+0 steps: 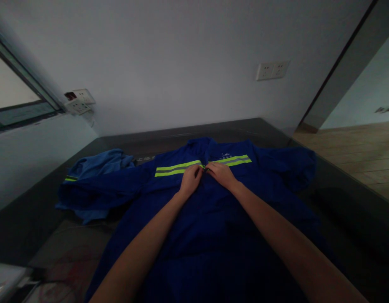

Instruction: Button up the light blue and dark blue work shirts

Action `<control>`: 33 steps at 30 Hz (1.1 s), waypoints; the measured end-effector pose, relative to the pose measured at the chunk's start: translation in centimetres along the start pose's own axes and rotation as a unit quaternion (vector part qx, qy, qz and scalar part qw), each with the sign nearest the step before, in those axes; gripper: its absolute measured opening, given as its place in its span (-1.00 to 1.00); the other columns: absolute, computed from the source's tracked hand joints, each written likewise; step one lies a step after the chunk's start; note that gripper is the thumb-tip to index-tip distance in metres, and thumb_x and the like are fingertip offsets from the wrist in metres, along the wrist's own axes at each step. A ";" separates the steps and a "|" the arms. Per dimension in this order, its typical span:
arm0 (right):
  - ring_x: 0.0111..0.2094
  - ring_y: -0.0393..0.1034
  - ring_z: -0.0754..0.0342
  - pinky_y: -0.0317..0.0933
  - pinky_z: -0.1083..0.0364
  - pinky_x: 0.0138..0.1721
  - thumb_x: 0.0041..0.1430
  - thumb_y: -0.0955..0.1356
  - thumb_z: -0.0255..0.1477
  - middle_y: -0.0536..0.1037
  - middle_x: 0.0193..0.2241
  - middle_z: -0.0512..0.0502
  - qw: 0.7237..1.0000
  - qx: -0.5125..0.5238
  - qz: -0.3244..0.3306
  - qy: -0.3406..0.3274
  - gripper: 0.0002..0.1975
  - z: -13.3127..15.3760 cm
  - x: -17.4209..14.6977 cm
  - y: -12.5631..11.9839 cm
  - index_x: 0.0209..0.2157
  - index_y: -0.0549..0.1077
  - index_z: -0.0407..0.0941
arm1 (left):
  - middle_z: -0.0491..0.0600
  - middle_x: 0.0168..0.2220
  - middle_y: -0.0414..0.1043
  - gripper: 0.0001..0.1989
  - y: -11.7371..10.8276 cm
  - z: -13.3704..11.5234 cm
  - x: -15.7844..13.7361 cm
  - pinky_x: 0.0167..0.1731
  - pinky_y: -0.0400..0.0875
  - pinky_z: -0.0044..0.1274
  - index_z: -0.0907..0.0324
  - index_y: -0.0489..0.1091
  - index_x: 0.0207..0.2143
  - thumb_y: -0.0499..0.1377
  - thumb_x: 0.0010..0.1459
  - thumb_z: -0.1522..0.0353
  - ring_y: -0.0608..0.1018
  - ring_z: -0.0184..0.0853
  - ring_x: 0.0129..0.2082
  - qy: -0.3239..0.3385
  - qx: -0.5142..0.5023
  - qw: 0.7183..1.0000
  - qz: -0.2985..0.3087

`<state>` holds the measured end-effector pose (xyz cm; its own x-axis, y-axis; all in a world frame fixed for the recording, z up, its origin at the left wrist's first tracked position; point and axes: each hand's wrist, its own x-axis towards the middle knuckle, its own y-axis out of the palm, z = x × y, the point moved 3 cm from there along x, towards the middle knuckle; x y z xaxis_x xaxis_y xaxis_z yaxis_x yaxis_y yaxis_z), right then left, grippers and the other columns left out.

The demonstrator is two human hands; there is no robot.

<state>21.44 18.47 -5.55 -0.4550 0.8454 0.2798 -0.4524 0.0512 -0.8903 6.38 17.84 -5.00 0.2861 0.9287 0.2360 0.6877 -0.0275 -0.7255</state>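
A dark blue work jacket (194, 219) lies spread on a dark table, collar toward the wall and sleeves out to both sides. A yellow-green reflective stripe (172, 170) with a grey middle band crosses its chest. My left hand (191, 179) pinches the front edge at the chest, left of the middle. Right beside it, my right hand (220, 171) pinches the other side of the front opening. The fingertips of both hands nearly meet at the stripe. Any button or fastener between them is too small and dim to make out.
A lighter blue garment (101, 162) lies crumpled under the jacket's left sleeve. The dark tabletop (144, 141) runs up to a pale wall with sockets (272, 70). A white object (6, 280) with cables sits at the near left corner. Wooden floor (355, 147) shows to the right.
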 end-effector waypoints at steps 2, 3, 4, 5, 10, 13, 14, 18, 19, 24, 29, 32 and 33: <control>-0.18 0.41 -0.03 0.24 0.07 -0.20 0.16 0.34 -0.53 0.53 -0.25 -0.17 1.000 -0.011 0.003 -0.004 -0.87 0.2 0.0 -0.2 -0.22 0.46 -0.14 | 0.00 -0.26 0.46 -0.83 0.0 0.4 0.1 -0.17 0.36 -0.48 0.18 0.38 -0.26 -0.01 0.23 0.43 0.48 -0.32 -0.22 -0.013 -0.036 0.999 -0.024; -0.18 0.41 -0.03 0.24 0.08 -0.19 0.16 0.34 -0.54 0.53 -0.25 -0.17 1.000 -0.019 0.006 -0.009 -0.86 0.3 0.0 -0.2 -0.21 0.46 -0.14 | 0.01 -0.21 0.46 -0.81 0.0 0.5 0.1 -0.13 0.36 -0.47 0.18 0.38 -0.20 0.00 0.21 0.47 0.48 -0.31 -0.18 -0.014 -0.044 0.999 -0.029; -0.18 0.40 -0.02 0.23 0.08 -0.19 0.16 0.34 -0.54 0.53 -0.24 -0.17 0.999 -0.028 0.011 -0.015 -0.85 0.3 0.0 -0.2 -0.20 0.46 -0.14 | 0.02 -0.17 0.45 -0.78 0.0 0.5 0.1 -0.09 0.35 -0.46 0.18 0.38 -0.16 0.01 0.18 0.50 0.47 -0.31 -0.13 -0.008 -0.046 0.999 -0.027; -0.17 0.40 -0.02 0.23 0.08 -0.19 0.16 0.34 -0.55 0.52 -0.24 -0.16 0.999 -0.036 0.015 -0.020 -0.84 0.4 0.0 -0.2 -0.19 0.45 -0.14 | 0.03 -0.14 0.43 -0.74 0.1 0.5 0.1 -0.04 0.33 -0.45 0.18 0.39 -0.14 0.03 0.16 0.52 0.45 -0.31 -0.10 0.000 -0.043 0.999 -0.019; -0.18 0.39 -0.03 0.21 0.07 -0.19 0.17 0.33 -0.55 0.52 -0.25 -0.18 0.998 -0.049 0.018 -0.018 -0.87 0.3 0.0 0.0 -0.22 0.45 -0.17 | 0.02 -0.18 0.40 -0.77 0.3 0.5 0.0 -0.01 0.32 -0.45 0.18 0.45 -0.21 0.06 0.14 0.52 0.44 -0.31 -0.11 0.016 -0.021 1.000 0.010; -0.21 0.39 -0.03 0.20 0.08 -0.20 0.16 0.34 -0.53 0.53 -0.29 -0.17 0.999 -0.042 0.015 -0.011 -0.91 0.2 0.0 -0.1 -0.26 0.46 -0.17 | 0.02 -0.20 0.39 -0.82 0.4 0.6 0.1 -0.04 0.33 -0.45 0.18 0.45 -0.21 0.08 0.16 0.46 0.44 -0.30 -0.12 0.018 -0.018 0.999 0.021; -0.22 0.39 -0.02 0.20 0.09 -0.21 0.17 0.34 -0.53 0.53 -0.30 -0.17 0.999 -0.039 0.013 -0.008 -0.92 0.2 0.0 -0.1 -0.27 0.46 -0.16 | 0.01 -0.20 0.40 -0.83 0.5 0.7 0.1 -0.05 0.33 -0.45 0.18 0.44 -0.21 0.08 0.17 0.44 0.44 -0.30 -0.13 0.017 -0.017 0.999 0.025; -0.22 0.40 0.01 0.18 0.11 -0.21 0.21 0.31 -0.51 0.53 -0.28 -0.15 1.000 -0.020 -0.003 0.006 -0.92 0.0 -0.1 -0.3 -0.27 0.45 -0.14 | 0.00 -0.24 0.40 -0.86 0.6 0.8 0.1 -0.12 0.35 -0.47 0.17 0.42 -0.24 0.08 0.18 0.42 0.46 -0.31 -0.20 -0.003 -0.014 0.999 0.038; -0.22 0.40 0.01 0.18 0.11 -0.22 0.21 0.30 -0.51 0.53 -0.28 -0.14 1.000 -0.011 -0.010 0.013 -0.92 -0.1 -0.1 -0.3 -0.26 0.44 -0.14 | 0.00 -0.25 0.41 -0.86 0.6 0.8 0.1 -0.14 0.35 -0.48 0.18 0.42 -0.25 0.07 0.19 0.42 0.46 -0.31 -0.21 -0.010 -0.014 0.999 0.036; -0.31 0.42 0.02 0.19 0.12 -0.29 0.17 0.30 -0.52 0.54 -0.35 -0.08 0.994 0.050 -0.061 0.079 -0.91 -1.0 -0.3 -0.4 -0.30 0.44 -0.10 | -0.07 -0.39 0.42 -0.85 -0.1 0.8 0.2 -0.33 0.31 -0.54 0.18 0.37 -0.31 0.02 0.23 0.37 0.45 -0.35 -0.38 -0.070 -0.045 0.996 -0.017; -0.46 0.39 0.06 0.21 0.13 -0.40 0.09 0.27 -0.52 0.50 -0.49 -0.01 0.953 0.187 -0.176 0.159 -0.89 -2.4 -0.2 -1.7 -0.35 0.42 -0.11 | -0.19 -0.60 0.27 -0.91 -1.5 1.8 1.0 -0.56 0.19 -0.63 0.19 0.32 -0.36 0.06 0.19 0.37 0.35 -0.45 -0.60 -0.192 -0.203 0.956 -0.091; -0.52 0.37 0.07 0.21 0.13 -0.44 0.04 0.26 -0.50 0.47 -0.57 0.00 0.926 0.238 -0.226 0.188 -0.92 -3.0 0.0 -2.7 -0.41 0.39 -0.12 | -0.25 -0.69 0.17 -0.89 -2.2 2.6 1.7 -0.66 0.14 -0.66 0.18 0.25 -0.33 0.00 0.23 0.35 0.28 -0.49 -0.73 -0.239 -0.274 0.926 -0.105; -0.55 0.36 0.07 0.21 0.13 -0.47 0.02 0.26 -0.49 0.45 -0.60 0.01 0.916 0.255 -0.235 0.202 -0.93 -3.3 0.1 -2.9 -0.42 0.38 -0.12 | -0.25 -0.69 0.20 -0.88 -2.5 2.8 1.8 -0.66 0.17 -0.66 0.18 0.22 -0.32 -0.04 0.25 0.35 0.31 -0.50 -0.74 -0.244 -0.280 0.922 -0.107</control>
<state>25.19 20.17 -4.14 0.1559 0.9264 0.3427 -0.8717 0.2922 -0.3934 3.31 20.63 -4.58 -0.1366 0.9871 -0.0840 0.9696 0.1158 -0.2158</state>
